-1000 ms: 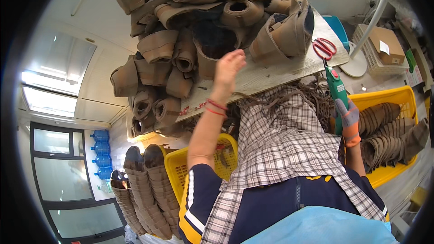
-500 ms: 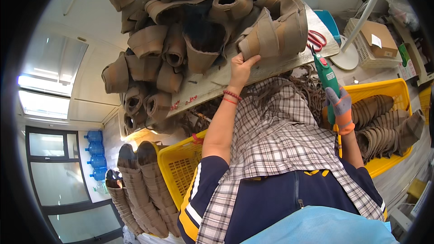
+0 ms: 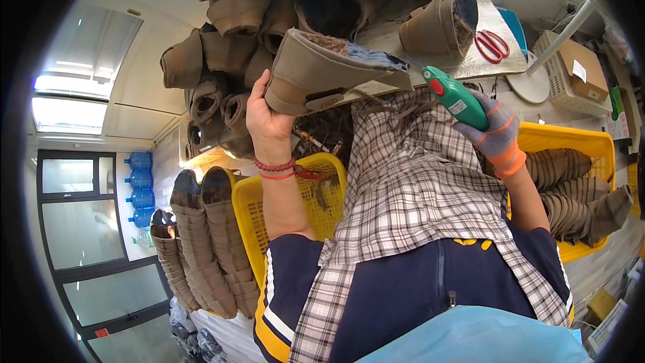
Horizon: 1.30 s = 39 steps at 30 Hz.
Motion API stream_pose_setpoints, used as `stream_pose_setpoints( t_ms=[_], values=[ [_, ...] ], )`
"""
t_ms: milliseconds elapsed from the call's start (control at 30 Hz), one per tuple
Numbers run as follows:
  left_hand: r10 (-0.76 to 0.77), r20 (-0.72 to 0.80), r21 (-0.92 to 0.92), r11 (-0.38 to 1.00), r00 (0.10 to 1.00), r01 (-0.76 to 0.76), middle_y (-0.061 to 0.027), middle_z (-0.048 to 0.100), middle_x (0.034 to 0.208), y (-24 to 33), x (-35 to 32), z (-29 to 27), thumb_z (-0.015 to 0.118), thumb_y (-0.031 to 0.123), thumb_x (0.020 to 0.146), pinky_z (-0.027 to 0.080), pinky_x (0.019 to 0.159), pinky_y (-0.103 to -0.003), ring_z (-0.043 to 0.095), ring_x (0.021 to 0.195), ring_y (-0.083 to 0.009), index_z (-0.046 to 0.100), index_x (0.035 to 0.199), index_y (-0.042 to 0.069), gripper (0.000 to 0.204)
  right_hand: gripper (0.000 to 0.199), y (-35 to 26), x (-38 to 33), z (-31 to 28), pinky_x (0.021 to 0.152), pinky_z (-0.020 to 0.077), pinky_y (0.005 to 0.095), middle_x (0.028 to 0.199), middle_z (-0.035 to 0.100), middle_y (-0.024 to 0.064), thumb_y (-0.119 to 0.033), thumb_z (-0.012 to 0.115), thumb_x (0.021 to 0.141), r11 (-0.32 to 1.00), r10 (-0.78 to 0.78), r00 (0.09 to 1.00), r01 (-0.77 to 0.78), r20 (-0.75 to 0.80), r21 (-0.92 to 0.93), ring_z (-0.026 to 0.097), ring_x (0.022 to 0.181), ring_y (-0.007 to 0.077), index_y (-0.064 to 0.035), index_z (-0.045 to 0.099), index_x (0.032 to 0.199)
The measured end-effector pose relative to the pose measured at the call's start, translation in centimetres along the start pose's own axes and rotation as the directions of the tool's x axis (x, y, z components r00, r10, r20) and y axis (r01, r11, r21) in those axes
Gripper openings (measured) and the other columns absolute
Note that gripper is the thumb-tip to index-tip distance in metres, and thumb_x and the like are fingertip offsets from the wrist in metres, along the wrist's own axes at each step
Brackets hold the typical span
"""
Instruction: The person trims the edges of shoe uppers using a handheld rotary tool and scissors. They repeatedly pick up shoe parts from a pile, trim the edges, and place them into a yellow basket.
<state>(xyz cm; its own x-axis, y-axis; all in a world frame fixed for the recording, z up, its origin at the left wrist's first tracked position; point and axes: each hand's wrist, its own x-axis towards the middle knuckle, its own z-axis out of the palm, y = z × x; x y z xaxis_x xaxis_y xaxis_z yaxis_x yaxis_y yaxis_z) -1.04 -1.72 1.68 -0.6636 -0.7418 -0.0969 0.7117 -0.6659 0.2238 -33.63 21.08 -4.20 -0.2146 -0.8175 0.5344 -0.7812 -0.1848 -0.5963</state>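
My bare left hand [image 3: 270, 115] grips a brown shoe upper [image 3: 316, 74] by its rounded end and holds it up over the table edge. Brown fuzzy lining and a bluish layer show along its opening. In my right hand [image 3: 497, 136], wearing a grey and orange glove, is a green electric cutter [image 3: 460, 99] with a red button. The cutter's tip is close to the upper's right-hand end; whether they touch I cannot tell. Another brown upper [image 3: 430, 32] stands on the table just beyond the cutter.
Several brown uppers are piled on the white table [image 3: 507, 64], with red-handled scissors [image 3: 492, 47] at its right. A yellow basket [image 3: 252, 228] stands left of my lap; another yellow basket [image 3: 591, 136] with stacked uppers is at right. A fan stand [image 3: 551, 44] rises beyond.
My left hand has moved left and nearer, and now holds up an upper with its lined opening showing. The cutter has swung leftward towards it.
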Motion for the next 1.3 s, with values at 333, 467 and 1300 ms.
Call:
stream_pose_setpoints(
  t_ms=[333, 467, 1300],
  values=[
    [-0.057, -0.085, -0.054, 0.997, 0.995, 0.052, -0.0196, 0.060, 0.117, -1.1, 0.0, -2.8, 0.047, 0.013, 0.094, 0.046, 0.096, -0.043, 0.057, 0.109, -0.0316, 0.054, 0.115, -0.006, 0.029, 0.065, 0.7, -0.8, -0.4, 0.059, 0.0480, 0.0359, 0.079, 0.062, 0.0088, -0.038, 0.084, 0.060, 0.934, -0.229, 0.973, 0.229, 0.030, -0.275, 0.058, 0.065, 0.0265, -0.0055, 0.060, 0.112],
    [-0.020, -0.156, -0.048, 0.999, 0.988, 0.012, -0.0193, 0.060, 0.117, -2.2, 0.4, -2.7, 0.047, 0.013, 0.094, 0.047, 0.095, -0.044, 0.058, 0.108, -0.0314, 0.054, 0.114, -0.006, 0.029, 0.066, 0.2, -1.0, -0.5, 0.058, 0.0471, 0.0362, 0.077, 0.062, 0.0085, -0.039, 0.084, 0.059, 0.928, -0.246, 0.969, 0.238, 0.008, -0.285, 0.056, 0.063, 0.0263, -0.0058, 0.061, 0.111],
    [0.255, 0.146, 0.259, 0.922, 0.956, -0.286, -0.0134, 0.046, 0.137, -9.8, -2.1, 0.0, 0.046, 0.013, 0.097, 0.035, 0.107, -0.046, 0.045, 0.126, -0.0287, 0.042, 0.134, 0.001, 0.039, 0.063, -2.9, 0.6, 0.4, 0.059, 0.0487, 0.0340, 0.080, 0.065, 0.0102, -0.037, 0.085, 0.058, 0.987, -0.147, 0.989, 0.146, -0.006, -0.071, 0.061, 0.065, 0.0270, -0.0069, 0.063, 0.109]
  ],
)
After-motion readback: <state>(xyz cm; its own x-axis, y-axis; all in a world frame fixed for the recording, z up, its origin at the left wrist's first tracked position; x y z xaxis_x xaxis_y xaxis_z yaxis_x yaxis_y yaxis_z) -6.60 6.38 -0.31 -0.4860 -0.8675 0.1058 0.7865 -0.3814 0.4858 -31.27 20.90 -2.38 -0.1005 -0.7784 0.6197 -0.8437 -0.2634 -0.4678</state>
